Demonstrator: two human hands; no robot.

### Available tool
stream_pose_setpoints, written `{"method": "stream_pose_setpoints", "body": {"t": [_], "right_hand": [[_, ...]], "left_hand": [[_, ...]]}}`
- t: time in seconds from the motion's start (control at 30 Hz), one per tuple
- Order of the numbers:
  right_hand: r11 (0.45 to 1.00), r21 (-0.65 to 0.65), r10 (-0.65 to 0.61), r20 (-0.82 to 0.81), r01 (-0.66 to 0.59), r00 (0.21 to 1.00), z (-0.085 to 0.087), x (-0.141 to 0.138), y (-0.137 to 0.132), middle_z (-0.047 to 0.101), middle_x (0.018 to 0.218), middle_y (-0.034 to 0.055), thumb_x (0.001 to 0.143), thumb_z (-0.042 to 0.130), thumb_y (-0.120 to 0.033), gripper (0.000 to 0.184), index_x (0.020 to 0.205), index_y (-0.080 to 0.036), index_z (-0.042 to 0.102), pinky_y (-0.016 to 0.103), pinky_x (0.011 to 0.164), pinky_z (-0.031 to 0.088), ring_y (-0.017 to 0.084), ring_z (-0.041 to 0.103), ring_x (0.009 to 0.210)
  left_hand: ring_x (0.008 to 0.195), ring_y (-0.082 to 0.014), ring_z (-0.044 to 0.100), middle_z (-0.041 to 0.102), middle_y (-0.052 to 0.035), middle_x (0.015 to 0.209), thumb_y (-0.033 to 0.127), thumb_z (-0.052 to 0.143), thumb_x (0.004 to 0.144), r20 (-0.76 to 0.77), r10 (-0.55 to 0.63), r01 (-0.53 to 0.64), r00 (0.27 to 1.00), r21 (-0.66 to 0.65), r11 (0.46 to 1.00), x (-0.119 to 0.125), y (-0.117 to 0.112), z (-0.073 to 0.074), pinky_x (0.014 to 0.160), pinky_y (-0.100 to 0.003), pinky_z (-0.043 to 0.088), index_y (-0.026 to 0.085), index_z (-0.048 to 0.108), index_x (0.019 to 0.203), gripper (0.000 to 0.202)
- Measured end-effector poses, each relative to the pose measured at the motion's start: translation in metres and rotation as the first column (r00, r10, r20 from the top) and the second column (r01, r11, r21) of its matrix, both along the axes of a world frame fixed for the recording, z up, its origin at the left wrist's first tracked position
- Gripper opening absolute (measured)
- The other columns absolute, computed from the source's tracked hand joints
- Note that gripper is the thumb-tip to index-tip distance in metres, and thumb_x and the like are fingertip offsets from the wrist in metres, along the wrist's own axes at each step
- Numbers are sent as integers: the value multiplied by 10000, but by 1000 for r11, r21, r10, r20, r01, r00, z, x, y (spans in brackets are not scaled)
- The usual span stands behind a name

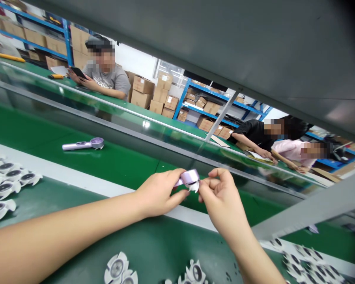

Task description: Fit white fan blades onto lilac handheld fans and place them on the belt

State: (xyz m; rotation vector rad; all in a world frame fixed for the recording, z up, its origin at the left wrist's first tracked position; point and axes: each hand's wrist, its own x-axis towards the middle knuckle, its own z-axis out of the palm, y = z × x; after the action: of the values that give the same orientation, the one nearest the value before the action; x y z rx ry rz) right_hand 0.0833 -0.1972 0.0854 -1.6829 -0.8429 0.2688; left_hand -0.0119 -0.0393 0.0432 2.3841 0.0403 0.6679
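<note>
A small lilac fan head (190, 177) is being pinched between the left hand (158, 193) and right hand (221, 197), fingertips closed on its rim; judged light, rigid plastic, white blades fragile.

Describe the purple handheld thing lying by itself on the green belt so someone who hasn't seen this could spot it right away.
Find the green conveyor belt running across the middle, beyond the white strip. The purple handheld device lies flat on it, up and left of both hands, with nothing touching it. Unlike the white fan blades clustered nearer the camera, it has a long lilac handle and round head.
</note>
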Motion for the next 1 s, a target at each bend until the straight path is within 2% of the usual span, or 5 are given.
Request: {"method": "stream_pose_setpoints", "body": {"t": [0.13,0.37,0.67,0.83,1.0], "right_hand": [[998,15,64,-137,-63,988,-3,1,2,576,627,-32,817,598,-289,369,1044,-204,320,177,503,349,145,531,558],[992,66,126,-316,-111,940,-9,0,5,585,720,-9,824,675,-415,485,1089,-193,336,239,622,478,156,582,627],[982,76,185,-259,-171,948,-12,1,6,572,811,5,798,686,-401,541,1166,-180,357,256,646,482,172,594,710],[991,6,131,-184,-133,974,-13,5,6,561,837,-6,849,639,-421,486,1175,-188,363,243,632,445,160,570,716],[983,-78,155,-154,-169,976,-17,4,9,536,841,5,824,619,-461,489,1141,-170,388,256,634,440,167,572,713]], "left_hand": [[746,-210,580,636,-40,905,605,625,859,13,64,-65,998,88,994,-2,3,-1,620,-277,308,204,558,1160,506],[658,-191,555,623,-42,794,618,586,868,38,144,-149,989,165,975,2,11,-10,571,-268,235,188,576,989,446],[648,-190,545,607,-37,758,615,522,908,-35,187,-178,982,183,967,6,12,-10,558,-280,198,187,528,873,429],[717,-219,561,609,-80,835,644,515,912,-106,291,-262,951,228,938,13,33,-18,571,-268,213,188,551,958,459],[911,-270,549,571,-127,959,547,700,832,-230,457,-369,859,340,865,22,55,-37,736,-324,411,119,546,1210,590]]}}
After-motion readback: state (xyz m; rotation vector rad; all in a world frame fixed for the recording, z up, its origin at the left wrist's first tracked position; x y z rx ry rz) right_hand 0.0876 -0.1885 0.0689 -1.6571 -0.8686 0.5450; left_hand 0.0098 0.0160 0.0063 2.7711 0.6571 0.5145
